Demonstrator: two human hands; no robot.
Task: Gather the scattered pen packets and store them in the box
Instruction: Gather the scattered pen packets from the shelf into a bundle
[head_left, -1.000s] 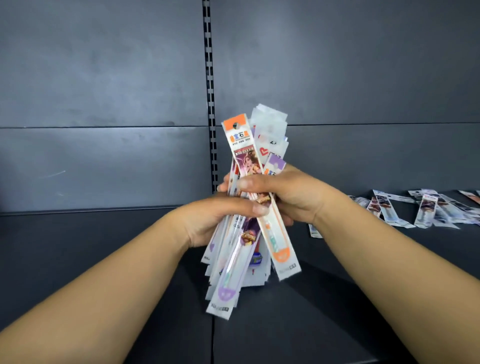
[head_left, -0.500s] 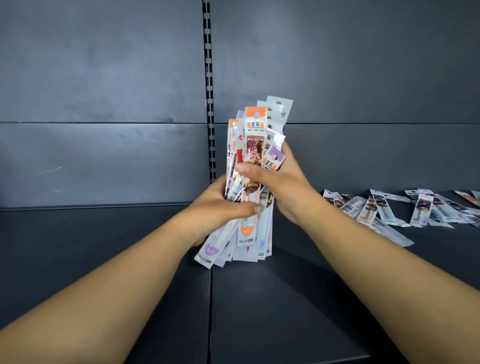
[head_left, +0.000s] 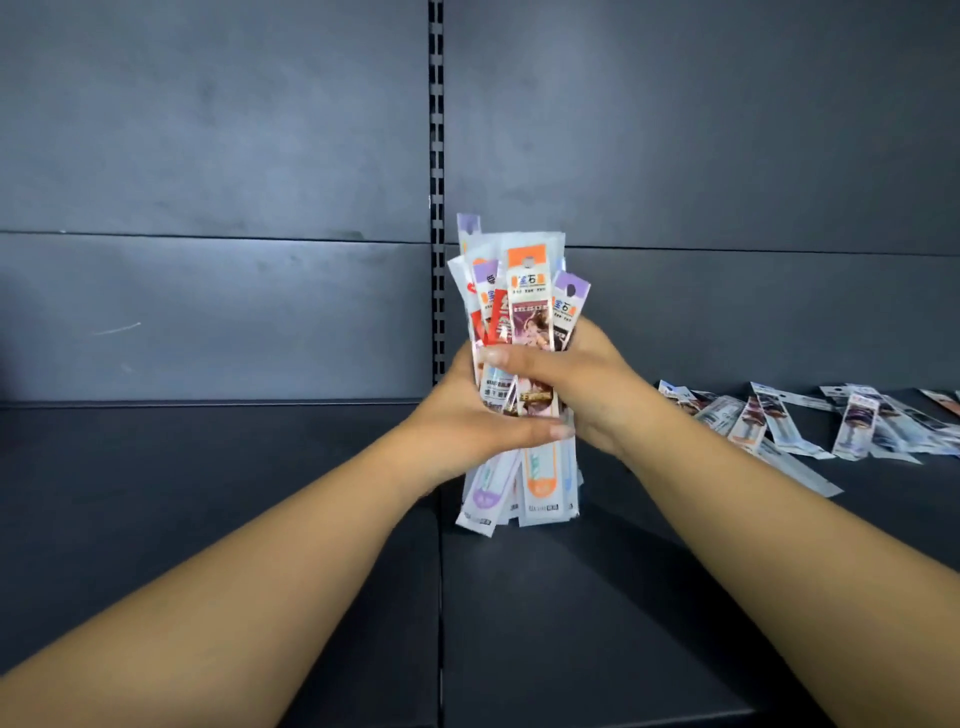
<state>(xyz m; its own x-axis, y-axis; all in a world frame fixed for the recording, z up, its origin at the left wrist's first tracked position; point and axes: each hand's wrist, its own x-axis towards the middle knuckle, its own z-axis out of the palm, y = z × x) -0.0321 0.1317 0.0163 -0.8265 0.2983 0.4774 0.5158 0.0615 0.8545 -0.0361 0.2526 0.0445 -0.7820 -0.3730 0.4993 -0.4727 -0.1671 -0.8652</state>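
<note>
A bundle of pen packets (head_left: 522, 374) stands upright, its bottom edges resting on the dark shelf (head_left: 260, 493). Both hands clench it: the left hand (head_left: 467, 421) wraps the lower middle, and the right hand (head_left: 576, 374) wraps just above, with fingers across the front. More loose packets (head_left: 810, 421) lie scattered on the shelf to the right, well apart from the bundle.

The packets (head_left: 522, 364) are clear and white, with header tabs in orange, purple and red. The front one has an orange top, a pink-purple picture and an orange foot; its neighbour's foot is purple. The loose packets (head_left: 810, 421) show white, dark and orange. The shelf (head_left: 208, 493) and wall (head_left: 208, 156) are dark grey.
</note>
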